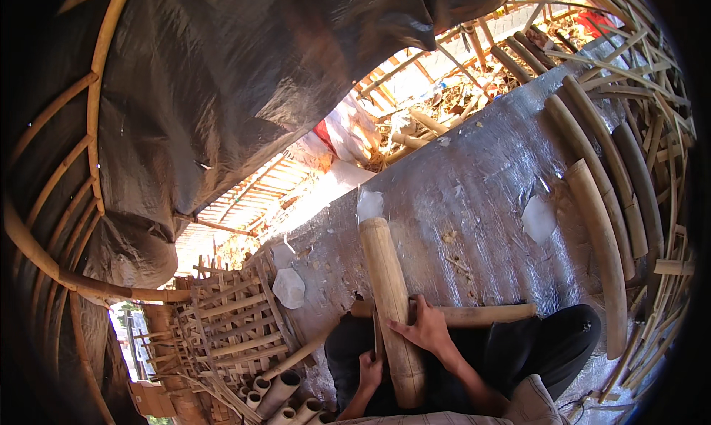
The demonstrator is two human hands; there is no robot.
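A thick bamboo pole (392, 292) stands tilted between my legs, its far end leaning away over the silver sheet. My right hand (429, 326) curls round its right side, the thumb stretched across the front. Along the pole's left edge runs a thin, flat, brown piece (378, 336); whether it is a blade or a bamboo strip I cannot tell. Closed about its lower end is my left hand (369, 371). Behind the upright pole a shorter bamboo length (481, 315) lies crosswise by my knees.
Several split bamboo lengths (601, 240) lie on the silver sheet (474, 195) at the right, beside a heap of thin strips (670, 155). Cut bamboo tubes (280, 389) and a woven bamboo lattice (235, 318) stand at the lower left. A dark tarpaulin (259, 62) hangs overhead.
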